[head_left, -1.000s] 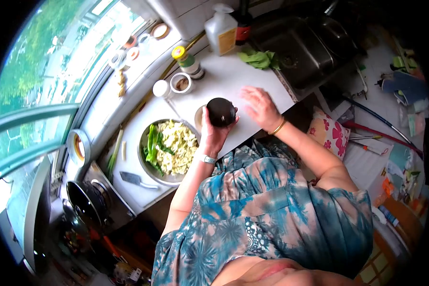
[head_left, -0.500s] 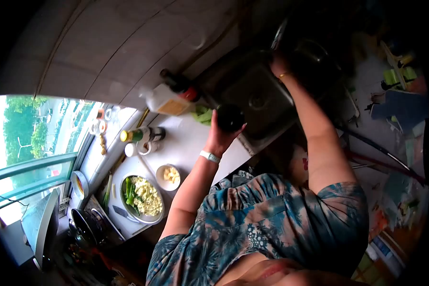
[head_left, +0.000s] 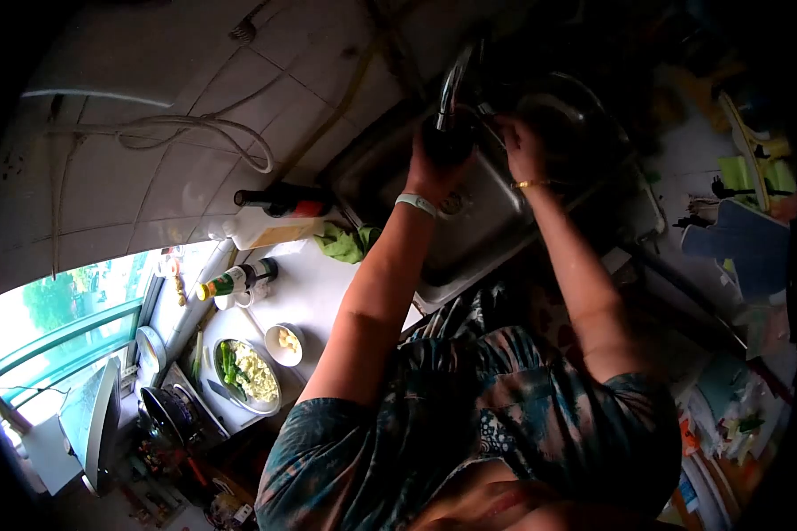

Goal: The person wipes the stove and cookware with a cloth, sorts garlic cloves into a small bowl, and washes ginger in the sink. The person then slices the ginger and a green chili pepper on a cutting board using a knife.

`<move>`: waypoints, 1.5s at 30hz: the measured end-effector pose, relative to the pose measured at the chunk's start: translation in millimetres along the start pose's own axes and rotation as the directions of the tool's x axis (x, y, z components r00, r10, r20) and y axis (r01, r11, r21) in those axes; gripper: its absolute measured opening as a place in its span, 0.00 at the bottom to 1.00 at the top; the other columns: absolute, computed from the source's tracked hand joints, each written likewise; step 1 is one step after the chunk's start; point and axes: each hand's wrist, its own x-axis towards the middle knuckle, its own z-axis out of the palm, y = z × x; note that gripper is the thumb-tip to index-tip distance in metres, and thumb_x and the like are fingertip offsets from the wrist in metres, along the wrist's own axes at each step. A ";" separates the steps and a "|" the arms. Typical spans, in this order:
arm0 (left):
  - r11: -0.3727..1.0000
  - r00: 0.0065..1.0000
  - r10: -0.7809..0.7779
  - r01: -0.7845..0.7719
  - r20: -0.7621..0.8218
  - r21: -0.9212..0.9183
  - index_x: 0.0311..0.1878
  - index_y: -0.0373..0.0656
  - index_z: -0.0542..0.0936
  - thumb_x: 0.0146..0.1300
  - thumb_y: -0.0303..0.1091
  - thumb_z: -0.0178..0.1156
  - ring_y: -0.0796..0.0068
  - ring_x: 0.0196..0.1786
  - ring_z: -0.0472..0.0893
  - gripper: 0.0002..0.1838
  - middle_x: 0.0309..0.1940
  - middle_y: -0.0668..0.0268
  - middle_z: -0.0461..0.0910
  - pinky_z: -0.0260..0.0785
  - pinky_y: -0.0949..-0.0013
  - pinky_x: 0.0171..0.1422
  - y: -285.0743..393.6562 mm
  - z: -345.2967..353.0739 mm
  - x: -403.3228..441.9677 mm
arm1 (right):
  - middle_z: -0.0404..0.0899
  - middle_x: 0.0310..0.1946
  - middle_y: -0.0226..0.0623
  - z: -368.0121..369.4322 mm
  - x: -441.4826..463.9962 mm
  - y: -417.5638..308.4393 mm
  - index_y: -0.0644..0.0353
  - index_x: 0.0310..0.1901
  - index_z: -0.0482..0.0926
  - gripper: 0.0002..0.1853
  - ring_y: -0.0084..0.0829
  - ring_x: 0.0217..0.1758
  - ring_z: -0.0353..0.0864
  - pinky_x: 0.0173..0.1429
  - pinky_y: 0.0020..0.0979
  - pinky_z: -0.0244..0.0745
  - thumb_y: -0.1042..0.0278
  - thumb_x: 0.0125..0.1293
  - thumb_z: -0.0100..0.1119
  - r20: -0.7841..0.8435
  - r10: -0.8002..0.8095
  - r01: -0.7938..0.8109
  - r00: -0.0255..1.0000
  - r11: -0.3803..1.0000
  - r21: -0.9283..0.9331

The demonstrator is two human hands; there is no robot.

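My left hand [head_left: 429, 175], with a pale band at the wrist, grips a dark round bowl [head_left: 450, 142] over the sink. The chrome faucet [head_left: 452, 88] arches down with its spout right above the bowl. The bowl's inside is too dark to make out. To the right, my right hand [head_left: 524, 152] is up beside the faucet and bowl, its fingers curled by a thin shiny piece. What they hold, if anything, is hidden in shadow. Below both hands lies the metal sink [head_left: 496, 232] with its drain [head_left: 452, 205].
On the counter [head_left: 314, 283] left of the sink are a green cloth [head_left: 345, 242], a dark bottle [head_left: 279, 203], a white jug [head_left: 270, 230] and a yellow-capped bottle [head_left: 232, 281]. A small bowl [head_left: 283, 357] and a basin of chopped vegetables [head_left: 259, 376] stand nearer the window [head_left: 62, 305].
My left hand has carried the dark bowl from the counter's edge to beneath the faucet spout. My right hand has come down off the faucet's top, closer to the bowl. The view has shifted.
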 end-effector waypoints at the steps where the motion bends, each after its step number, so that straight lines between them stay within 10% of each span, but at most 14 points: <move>1: 1.000 1.000 0.009 -0.008 -0.027 0.021 0.68 0.48 0.72 0.77 0.60 0.40 0.57 0.68 0.73 0.30 0.65 0.60 0.75 0.61 0.48 0.76 -1.2 3.3 -1.6 | 0.87 0.47 0.39 -0.2 -11.8 -0.6 0.60 0.54 0.83 0.12 0.29 0.49 0.85 0.53 0.30 0.76 0.68 0.76 0.52 -0.016 0.093 -0.094 0.996 0.992 -0.088; 4: 0.998 0.997 0.023 -0.018 -0.078 0.064 0.68 0.47 0.72 0.77 0.61 0.40 0.57 0.67 0.73 0.31 0.64 0.59 0.76 0.62 0.48 0.75 -2.2 10.6 -9.7 | 0.87 0.43 0.38 9.6 -45.1 26.5 0.60 0.54 0.83 0.12 0.31 0.46 0.86 0.51 0.31 0.77 0.70 0.76 0.53 -0.061 0.135 -0.145 0.989 0.962 -0.230; 6: 0.996 0.995 0.027 -0.019 -0.095 0.084 0.68 0.46 0.72 0.76 0.61 0.41 0.58 0.67 0.73 0.32 0.63 0.59 0.77 0.62 0.48 0.74 -2.1 9.7 -9.9 | 0.86 0.46 0.41 15.8 -55.7 24.5 0.59 0.55 0.82 0.12 0.38 0.49 0.86 0.52 0.34 0.78 0.72 0.74 0.54 -0.101 -0.231 0.186 0.968 0.925 -0.331; 10: 0.983 0.995 0.025 -0.007 -0.093 0.183 0.65 0.43 0.74 0.76 0.62 0.42 0.57 0.62 0.77 0.33 0.59 0.58 0.80 0.66 0.52 0.71 -2.0 12.2 -18.3 | 0.78 0.61 0.45 34.7 -61.2 -47.6 0.59 0.61 0.77 0.20 0.49 0.62 0.77 0.63 0.44 0.74 0.72 0.68 0.59 0.122 -0.448 0.464 0.886 0.852 -0.240; 15: 0.984 0.993 0.083 -0.069 -0.080 0.164 0.63 0.44 0.75 0.78 0.57 0.43 0.59 0.60 0.78 0.28 0.57 0.60 0.80 0.68 0.55 0.70 -5.8 -12.4 -11.4 | 0.78 0.60 0.48 48.3 -34.3 -28.4 0.61 0.62 0.76 0.22 0.52 0.63 0.76 0.67 0.45 0.71 0.68 0.67 0.62 0.321 -0.372 0.452 0.871 0.862 -0.230; 17: 0.972 0.941 0.043 0.038 -0.336 0.232 0.56 0.44 0.78 0.74 0.63 0.47 0.58 0.53 0.81 0.30 0.49 0.59 0.83 0.73 0.57 0.61 -14.7 1.1 -18.9 | 0.78 0.58 0.51 69.0 -30.7 -31.7 0.64 0.60 0.77 0.21 0.54 0.62 0.76 0.66 0.45 0.72 0.66 0.67 0.62 0.325 -0.238 0.332 0.915 0.904 -0.271; 22: 0.946 0.971 0.083 -0.006 -0.224 0.325 0.57 0.44 0.77 0.73 0.62 0.48 0.59 0.52 0.81 0.30 0.50 0.59 0.83 0.73 0.61 0.61 7.9 -28.5 -15.1 | 0.79 0.58 0.44 62.9 -49.5 -19.6 0.62 0.57 0.79 0.18 0.46 0.63 0.76 0.68 0.43 0.70 0.66 0.67 0.60 0.275 -0.345 0.378 0.897 0.923 -0.077; 25: 0.992 0.997 0.041 -0.032 -0.068 0.125 0.61 0.43 0.76 0.76 0.58 0.44 0.58 0.58 0.78 0.28 0.55 0.58 0.80 0.68 0.58 0.68 10.2 -44.1 -9.6 | 0.79 0.60 0.38 35.2 -28.3 7.1 0.58 0.55 0.81 0.17 0.43 0.63 0.76 0.68 0.42 0.71 0.73 0.64 0.62 0.499 -0.430 0.644 0.753 0.637 -0.423; 29: 0.996 0.995 0.027 -0.019 0.101 -0.083 0.64 0.43 0.74 0.79 0.54 0.40 0.56 0.64 0.74 0.27 0.61 0.57 0.77 0.62 0.55 0.74 10.8 -50.8 -1.4 | 0.78 0.60 0.39 72.0 -54.6 11.3 0.57 0.55 0.81 0.19 0.47 0.63 0.75 0.68 0.44 0.70 0.76 0.61 0.61 0.258 -0.355 0.421 0.899 0.863 -0.279; 34: 0.979 0.956 -0.017 0.075 -0.293 0.189 0.62 0.47 0.77 0.74 0.66 0.45 0.63 0.56 0.78 0.33 0.55 0.61 0.81 0.72 0.58 0.61 -3.6 -29.2 -12.0 | 0.81 0.54 0.44 67.5 -55.2 9.4 0.60 0.54 0.81 0.18 0.50 0.59 0.78 0.63 0.45 0.74 0.77 0.61 0.60 0.262 -0.410 0.459 0.873 0.874 -0.159; 37: 0.885 0.875 0.223 0.004 -0.430 0.466 0.59 0.46 0.78 0.74 0.66 0.45 0.66 0.52 0.79 0.32 0.49 0.61 0.81 0.73 0.61 0.57 -23.5 -23.5 -4.2 | 0.82 0.45 0.49 79.6 -56.6 3.0 0.61 0.46 0.79 0.11 0.53 0.49 0.81 0.53 0.48 0.77 0.71 0.62 0.61 0.147 0.001 0.018 0.989 0.992 -0.126; 40: 0.834 0.949 0.162 0.015 -0.270 0.552 0.54 0.45 0.79 0.75 0.65 0.46 0.68 0.49 0.80 0.31 0.45 0.62 0.81 0.74 0.63 0.55 3.3 -63.6 2.3 | 0.80 0.39 0.50 92.4 -56.9 -16.7 0.62 0.42 0.77 0.09 0.55 0.43 0.80 0.47 0.51 0.75 0.66 0.65 0.61 0.065 -0.065 0.075 0.996 0.984 -0.164; 42: 0.899 0.978 0.065 0.029 -0.197 0.438 0.50 0.45 0.79 0.75 0.62 0.46 0.68 0.48 0.80 0.28 0.44 0.63 0.82 0.74 0.61 0.55 7.6 -91.9 8.4 | 0.79 0.39 0.52 94.5 -51.2 -33.4 0.62 0.42 0.77 0.10 0.56 0.44 0.79 0.48 0.50 0.73 0.64 0.69 0.57 0.242 0.183 -0.169 0.953 0.982 -0.079; 45: 0.920 0.884 0.266 -0.113 -0.384 0.375 0.56 0.45 0.78 0.76 0.57 0.49 0.64 0.51 0.80 0.25 0.48 0.63 0.82 0.74 0.60 0.57 -21.0 -85.8 7.3 | 0.79 0.40 0.54 120.4 -30.9 1.3 0.62 0.44 0.77 0.11 0.57 0.47 0.79 0.49 0.48 0.72 0.63 0.72 0.53 0.131 0.126 -0.131 0.983 0.991 0.034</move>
